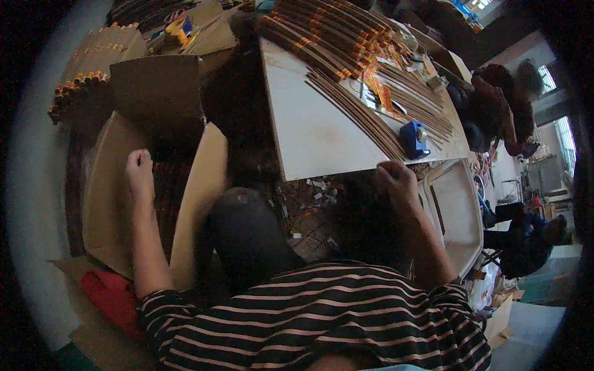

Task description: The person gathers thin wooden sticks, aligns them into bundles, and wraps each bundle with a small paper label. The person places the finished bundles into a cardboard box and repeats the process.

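Note:
My left hand is over the left side of an open cardboard box, its fingers curled together. Dark brown stick-like pieces lie inside the box, mostly in shadow. At the near edge of the white table is my right hand, fingers bent inward. Whether either hand holds anything small cannot be made out. Close to the right hand, thin brown sticks lie in a row on the table, their near ends by a blue tape dispenser.
Banded stick bundles are piled at the table's far side, with more stacked beyond the box. A white plastic chair is at the right. Scraps litter the floor, and red cloth lies near the box. People are farther right.

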Tool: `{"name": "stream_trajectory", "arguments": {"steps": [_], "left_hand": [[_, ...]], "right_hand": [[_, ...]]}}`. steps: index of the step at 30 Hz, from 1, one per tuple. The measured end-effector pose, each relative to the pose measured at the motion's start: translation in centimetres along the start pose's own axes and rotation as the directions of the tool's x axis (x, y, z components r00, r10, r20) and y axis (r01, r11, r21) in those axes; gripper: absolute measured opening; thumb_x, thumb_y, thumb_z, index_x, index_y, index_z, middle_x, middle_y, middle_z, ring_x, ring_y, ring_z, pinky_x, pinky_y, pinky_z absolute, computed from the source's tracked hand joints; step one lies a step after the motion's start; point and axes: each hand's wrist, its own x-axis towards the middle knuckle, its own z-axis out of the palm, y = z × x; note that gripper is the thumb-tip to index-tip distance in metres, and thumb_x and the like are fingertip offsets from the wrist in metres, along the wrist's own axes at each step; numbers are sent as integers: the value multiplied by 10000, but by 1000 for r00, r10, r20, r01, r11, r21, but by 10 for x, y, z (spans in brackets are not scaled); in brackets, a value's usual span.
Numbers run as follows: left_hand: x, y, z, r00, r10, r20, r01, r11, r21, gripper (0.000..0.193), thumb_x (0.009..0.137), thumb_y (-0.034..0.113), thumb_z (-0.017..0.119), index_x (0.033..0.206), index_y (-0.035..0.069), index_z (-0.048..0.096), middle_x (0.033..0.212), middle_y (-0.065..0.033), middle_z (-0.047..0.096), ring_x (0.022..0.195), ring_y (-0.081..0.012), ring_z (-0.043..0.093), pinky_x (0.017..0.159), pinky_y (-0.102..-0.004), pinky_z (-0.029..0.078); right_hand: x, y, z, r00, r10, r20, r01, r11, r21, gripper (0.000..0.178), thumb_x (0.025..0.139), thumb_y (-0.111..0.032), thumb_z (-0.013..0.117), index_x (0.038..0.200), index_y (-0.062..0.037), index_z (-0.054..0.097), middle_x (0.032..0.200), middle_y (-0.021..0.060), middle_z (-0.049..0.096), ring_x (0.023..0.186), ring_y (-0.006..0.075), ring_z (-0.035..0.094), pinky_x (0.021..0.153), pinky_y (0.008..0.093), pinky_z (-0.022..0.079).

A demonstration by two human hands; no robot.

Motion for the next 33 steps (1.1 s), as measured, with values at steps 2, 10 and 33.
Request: {"name": "stream_trajectory", "arguments": {"steps": [2, 10, 33], "left_hand": [[-21, 59, 28, 993, 94, 70, -66, 941, -331, 172, 847, 163, 522, 947, 23, 522, 851, -27, 550, 744, -120, 518, 690, -245, 431], [-114, 191, 155, 836, 80, 542, 377, 635, -674, 82, 846, 88, 511, 900, 28, 529, 795, -63, 576, 683, -133, 543, 656, -268, 467], [-114, 209, 301, 624, -78, 777, 589, 701, -403, 82, 849, 75, 466, 858, 9, 514, 775, -65, 557, 657, -140, 530, 634, -274, 454]], "right_hand": [[21, 28, -14, 967, -252, -34, 220, 896, -385, 222, 804, -176, 607, 915, 16, 585, 802, 72, 595, 684, 133, 556, 614, 255, 457], [85, 39, -114, 964, -257, -62, 213, 894, -394, 272, 774, -130, 626, 995, 13, 559, 932, 127, 615, 849, 183, 590, 741, 285, 462], [288, 124, -199, 937, -80, 340, 340, 421, -841, 544, 669, -389, 703, 1031, -45, 489, 1027, 186, 509, 975, 363, 505, 799, 440, 425]]}}
